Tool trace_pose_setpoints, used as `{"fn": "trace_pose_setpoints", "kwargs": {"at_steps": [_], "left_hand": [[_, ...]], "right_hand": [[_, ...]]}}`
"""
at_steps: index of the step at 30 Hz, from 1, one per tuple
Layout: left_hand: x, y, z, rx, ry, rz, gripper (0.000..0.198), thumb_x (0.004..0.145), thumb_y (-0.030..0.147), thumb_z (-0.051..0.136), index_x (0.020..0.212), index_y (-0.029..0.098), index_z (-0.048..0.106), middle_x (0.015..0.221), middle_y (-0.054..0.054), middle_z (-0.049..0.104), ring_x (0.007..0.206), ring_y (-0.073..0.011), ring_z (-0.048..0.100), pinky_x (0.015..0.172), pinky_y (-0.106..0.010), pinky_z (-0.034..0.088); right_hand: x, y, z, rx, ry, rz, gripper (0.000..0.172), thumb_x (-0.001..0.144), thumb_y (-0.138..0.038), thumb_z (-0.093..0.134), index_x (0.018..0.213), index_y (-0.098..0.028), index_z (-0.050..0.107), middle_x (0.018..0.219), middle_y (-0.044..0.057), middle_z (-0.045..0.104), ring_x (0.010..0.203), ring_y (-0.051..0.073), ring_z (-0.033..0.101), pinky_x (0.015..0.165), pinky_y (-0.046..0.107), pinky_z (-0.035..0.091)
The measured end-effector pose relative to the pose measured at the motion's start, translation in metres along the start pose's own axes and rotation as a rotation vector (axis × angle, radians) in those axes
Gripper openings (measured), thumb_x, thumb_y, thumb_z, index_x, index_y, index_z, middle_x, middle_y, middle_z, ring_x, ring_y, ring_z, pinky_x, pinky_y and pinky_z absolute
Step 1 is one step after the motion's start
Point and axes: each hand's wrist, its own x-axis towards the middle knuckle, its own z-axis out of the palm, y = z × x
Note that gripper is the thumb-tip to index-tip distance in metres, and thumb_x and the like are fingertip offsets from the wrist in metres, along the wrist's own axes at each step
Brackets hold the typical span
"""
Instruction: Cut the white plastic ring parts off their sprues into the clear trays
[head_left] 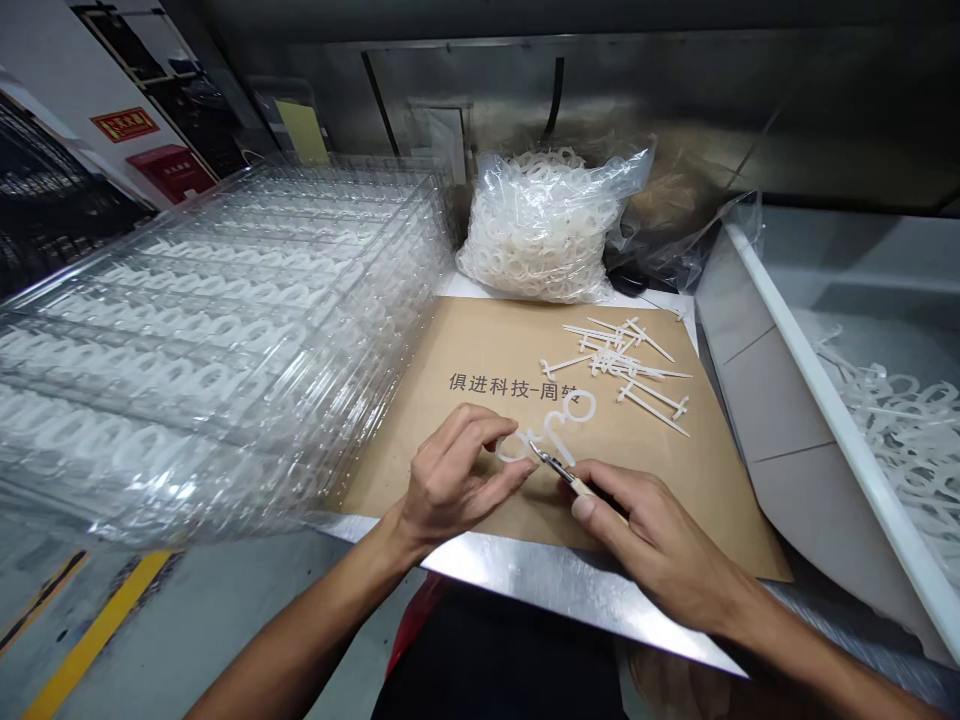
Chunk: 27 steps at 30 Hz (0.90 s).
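Observation:
My left hand (457,470) pinches a white plastic ring-shaped moulded part (555,425) at its near end, holding it over a brown cardboard sheet (487,360). My right hand (637,530) is closed on a small cutting tool (559,468) whose metal tip touches the part by my left fingertips. A pile of thin white plastic sprue sticks (626,365) lies on the cardboard just beyond the part.
A tall stack of clear plastic trays (202,340) holding white parts fills the left. A clear bag of white rings (544,225) stands at the back. A white bin (840,420) with more parts (911,420) is on the right. The metal table edge (555,585) runs below my hands.

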Motion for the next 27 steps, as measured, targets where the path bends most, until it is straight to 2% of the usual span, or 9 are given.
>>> {"fn": "trace_pose_setpoints", "kwargs": {"at_steps": [12, 22, 27], "left_hand": [[0.0008, 0.0011, 0.0008, -0.013, -0.019, 0.029, 0.032, 0.084, 0.020, 0.074, 0.112, 0.016, 0.060, 0.090, -0.006, 0.066, 0.083, -0.0158, 0.063, 0.071, -0.028, 0.056], [-0.0006, -0.0003, 0.0011, -0.015, -0.023, 0.036, 0.031, 0.084, 0.022, 0.075, 0.112, 0.016, 0.061, 0.090, -0.006, 0.068, 0.080, -0.0151, 0.064, 0.070, -0.027, 0.056], [0.0024, 0.0009, 0.0008, -0.035, -0.005, 0.065, 0.031, 0.085, 0.022, 0.074, 0.112, 0.014, 0.061, 0.088, -0.007, 0.067, 0.079, -0.0156, 0.063, 0.068, -0.027, 0.056]], "right_hand": [[-0.0007, 0.0017, 0.0007, 0.008, 0.005, -0.012, 0.026, 0.104, -0.036, 0.042, 0.092, -0.019, 0.058, 0.080, -0.001, 0.059, 0.072, 0.015, 0.052, 0.068, 0.028, 0.040], [0.0007, 0.0023, 0.0021, 0.003, 0.003, -0.001, 0.028, 0.104, -0.036, 0.040, 0.085, -0.020, 0.053, 0.075, -0.003, 0.054, 0.068, 0.014, 0.048, 0.065, 0.027, 0.036], [-0.0009, 0.0034, 0.0022, -0.003, -0.009, 0.010, 0.028, 0.105, -0.037, 0.039, 0.089, -0.020, 0.054, 0.076, -0.003, 0.053, 0.069, 0.014, 0.047, 0.066, 0.027, 0.036]]}}
